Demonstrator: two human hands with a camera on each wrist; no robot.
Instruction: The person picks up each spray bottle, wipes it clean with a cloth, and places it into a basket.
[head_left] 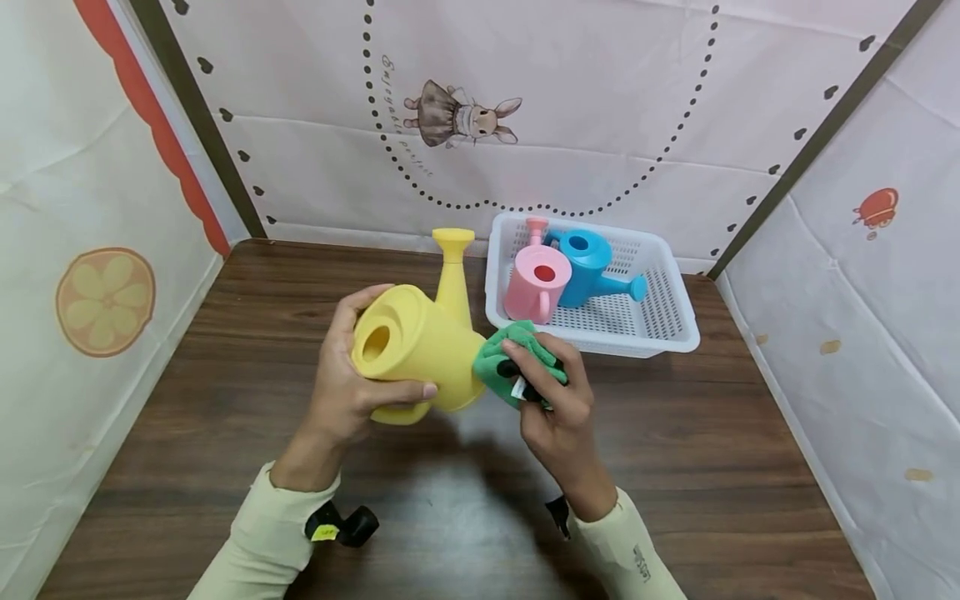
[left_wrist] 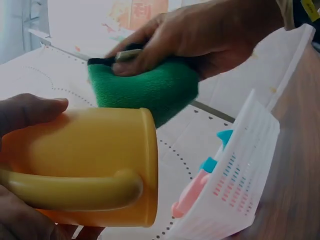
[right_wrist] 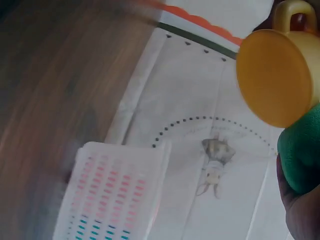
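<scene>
A yellow watering can (head_left: 442, 354) is held tilted above the table, its spout pointing toward the back wall. My left hand (head_left: 348, 375) grips it round the body near the top, thumb lying along the side by the handle. In my right hand (head_left: 558, 408) is a bunched green cloth (head_left: 498, 362) with a dark edge and a small white tag; it is at the can's base end in the head view. From the left wrist, the green cloth (left_wrist: 145, 90) appears just past the can's rim. The right wrist view shows the can's flat bottom (right_wrist: 272, 77).
A white perforated basket (head_left: 667, 333) stands at the back right of the brown wooden table (head_left: 247, 350). Inside it are a pink watering can (head_left: 525, 287) and a blue watering can (head_left: 577, 283). Printed cloth walls (head_left: 600, 100) enclose the back and both sides.
</scene>
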